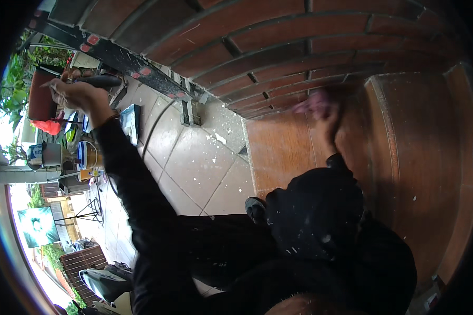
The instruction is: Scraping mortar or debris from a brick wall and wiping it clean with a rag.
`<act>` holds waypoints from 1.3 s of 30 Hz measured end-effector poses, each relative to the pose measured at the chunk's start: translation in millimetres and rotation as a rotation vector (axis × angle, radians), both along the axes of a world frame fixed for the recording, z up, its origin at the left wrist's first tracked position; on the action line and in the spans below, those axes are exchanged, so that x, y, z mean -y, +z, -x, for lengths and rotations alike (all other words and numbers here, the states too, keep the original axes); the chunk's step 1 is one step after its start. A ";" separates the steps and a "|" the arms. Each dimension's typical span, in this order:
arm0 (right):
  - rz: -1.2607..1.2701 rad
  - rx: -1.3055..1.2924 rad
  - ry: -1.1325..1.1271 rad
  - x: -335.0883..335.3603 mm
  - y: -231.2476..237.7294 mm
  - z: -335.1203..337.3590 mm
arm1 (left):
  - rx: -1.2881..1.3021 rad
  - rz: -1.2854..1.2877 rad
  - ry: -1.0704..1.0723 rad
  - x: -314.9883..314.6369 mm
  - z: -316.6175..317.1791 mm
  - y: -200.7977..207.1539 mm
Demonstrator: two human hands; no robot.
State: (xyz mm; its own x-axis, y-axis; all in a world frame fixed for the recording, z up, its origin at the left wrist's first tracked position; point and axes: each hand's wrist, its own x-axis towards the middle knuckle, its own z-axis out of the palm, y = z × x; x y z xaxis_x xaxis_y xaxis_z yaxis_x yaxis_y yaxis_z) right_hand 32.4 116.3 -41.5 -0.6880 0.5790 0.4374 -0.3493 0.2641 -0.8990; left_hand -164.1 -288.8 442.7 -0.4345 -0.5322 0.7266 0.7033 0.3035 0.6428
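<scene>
My right hand (327, 123) reaches forward to the foot of the brick wall (331, 44). It is closed on a crumpled, dull pink cloth (319, 104), smeared by motion, where the bricks meet the orange-brown tiled step (278, 152). Off to the far left, my left hand (81, 98) is held out on a stretched arm. Its fingers are curled together, one tip pointing left, and no object shows in them. Both arms wear dark sleeves. My knee and a shoe (255, 209) show near the edge of the tiled step.
A dark, pink-spotted beam (136, 68) runs along the wall's left end. Paint-spattered pale floor tiles (194, 163) lie left of the step, crossed by a dark cable (151, 128). Buckets (89, 155) and a red chair back (41, 94) stand farther left. A raised tiled edge (388, 126) lies right.
</scene>
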 end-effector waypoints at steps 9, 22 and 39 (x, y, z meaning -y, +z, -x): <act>1.097 0.398 0.095 200.7 13.1 75.0 | 1.452 0.199 -0.783 78.2 -58.8 -233.8; 0.182 0.342 0.706 154.4 84.1 -4.9 | 2.007 0.640 -1.417 -39.5 -135.3 -288.7; 0.224 0.654 0.418 -8.8 92.1 -55.9 | 1.929 1.262 -0.983 -26.8 -123.5 -302.9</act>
State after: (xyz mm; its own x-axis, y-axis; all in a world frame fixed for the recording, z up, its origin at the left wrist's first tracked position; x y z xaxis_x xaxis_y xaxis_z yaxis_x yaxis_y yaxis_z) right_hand 88.4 125.1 50.6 -0.9436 0.2430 -0.2250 0.2360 0.0171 -0.9716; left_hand -40.6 -262.0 139.8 -0.4185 0.2697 -0.8672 -0.0255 0.9510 0.3081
